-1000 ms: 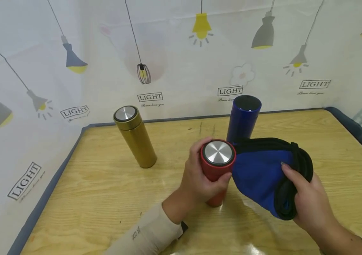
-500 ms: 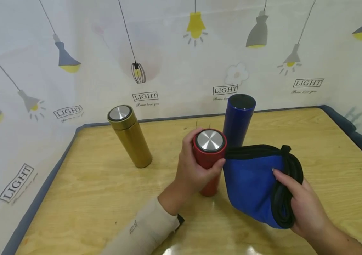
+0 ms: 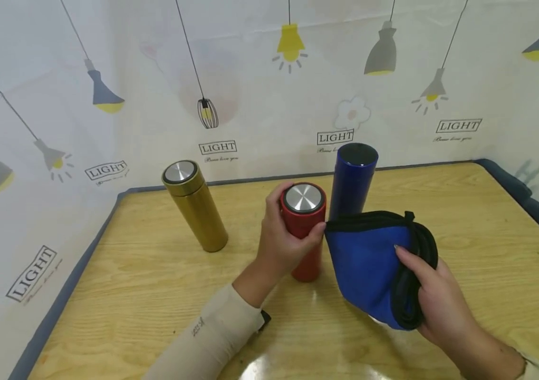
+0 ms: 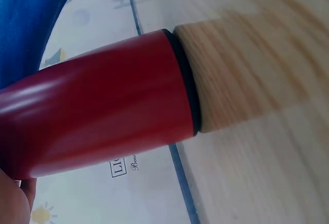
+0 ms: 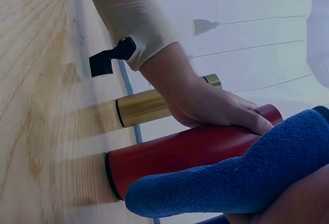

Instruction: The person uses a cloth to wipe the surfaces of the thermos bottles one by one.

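Observation:
A red thermos (image 3: 307,266) with a shiny steel lid top stands upright at the middle of the table. My left hand (image 3: 276,237) grips it near the top, thumb across the front. In the left wrist view, the black-rimmed base of the red thermos (image 4: 118,95) is right at the tabletop. My right hand (image 3: 442,309) holds a folded blue cloth (image 3: 369,269) with black edging, thumb on top of it. Fleecy in the right wrist view, the blue cloth (image 5: 226,183) overlaps the thermos's side there. My right fingers are hidden under the folds.
A gold thermos (image 3: 200,216) stands to the left. Behind the cloth, a dark blue thermos (image 3: 355,182) is partly covered. The wooden table (image 3: 146,295) ends at a wall sheet (image 3: 260,111) printed with lamps. A black bracket (image 5: 113,57) sits by the left sleeve.
The red thermos and left hand have moved away from me and slightly left. My right hand has shifted left with the blue cloth. The whole head view has also shifted slightly.

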